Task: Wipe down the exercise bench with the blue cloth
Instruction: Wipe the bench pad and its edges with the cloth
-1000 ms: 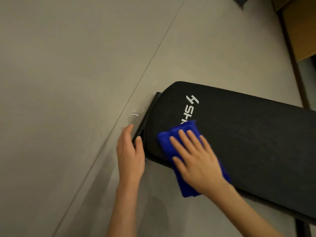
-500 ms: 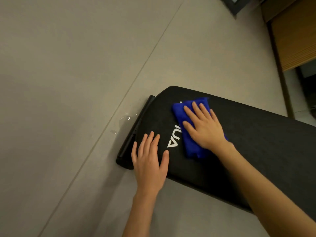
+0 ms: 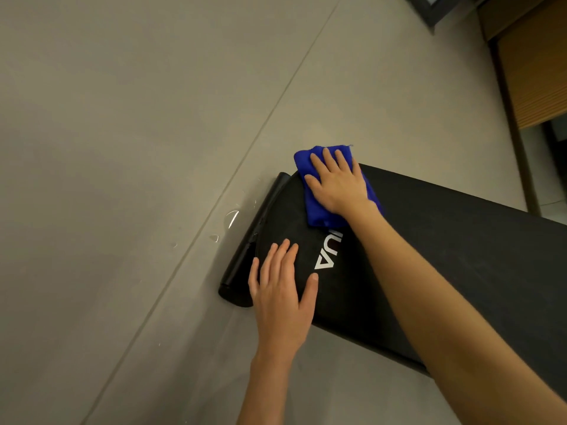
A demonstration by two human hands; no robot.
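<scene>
The black padded exercise bench (image 3: 454, 256) runs from the centre to the right edge, with white lettering near its end. A folded blue cloth (image 3: 319, 210) lies on the far corner of the pad and sticks out a little over the far edge. My right hand (image 3: 337, 182) presses flat on the cloth, fingers straight. My left hand (image 3: 282, 289) rests flat on the near end of the pad, fingers spread, holding nothing. A black round bar (image 3: 245, 259) lies along the bench's end.
Grey tiled floor (image 3: 138, 148) surrounds the bench, with a few small shiny droplets or scraps (image 3: 231, 217) beside the bar. A wooden slatted panel (image 3: 540, 65) and a dark frame (image 3: 435, 7) stand at the top right.
My right hand has slid the blue cloth across the pad's end, from the near edge to the far corner. My left hand moved from the end bar onto the pad.
</scene>
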